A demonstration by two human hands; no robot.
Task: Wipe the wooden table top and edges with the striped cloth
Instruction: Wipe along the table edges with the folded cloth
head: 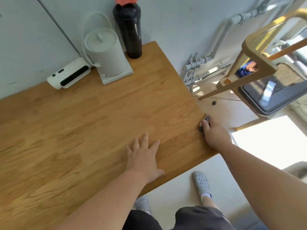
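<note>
wall (pixel 33 39): pale and painted. The worktop butts against it along the far side, so only the near and right edges lie open to wiping. Grey pipes (pixel 192 70) run down it past the far right corner.
worktop (pixel 83 122): warm wood with the grain showing, sunlit and mostly bare. The standing things are crowded at the back by the wall, which I judge leaves the broad face free for the cloth.
floor (pixel 179 188): light, with a hard patch of sun at right. The person stands at the near edge in grey clogs (pixel 201 183).
chair (pixel 259 63): yellow frame and mesh back, well apart from the right edge, so the arm has room there.
kettle (pixel 106 55): white, upright on its square base, far back.
bottle (pixel 128 30): dark with a red cap, upright just beside the kettle near the far corner.
device (pixel 69 75): white slab with a black strip, lying along the wall just left of the kettle.
left hand (pixel 142 156): flat on the wood, fingers straight and spread, holding nothing. It is likely a brace while the body leans right.
right hand (pixel 216 135): at the right edge, fingers curled round the cloth and pressing it to the rim.
cloth (pixel 203 124): a dark bunched wad, mostly hidden in the grip, on the right edge not far from the near corner. Its stripes are too small to tell. The step in hand looks like the edge wipe.
</note>
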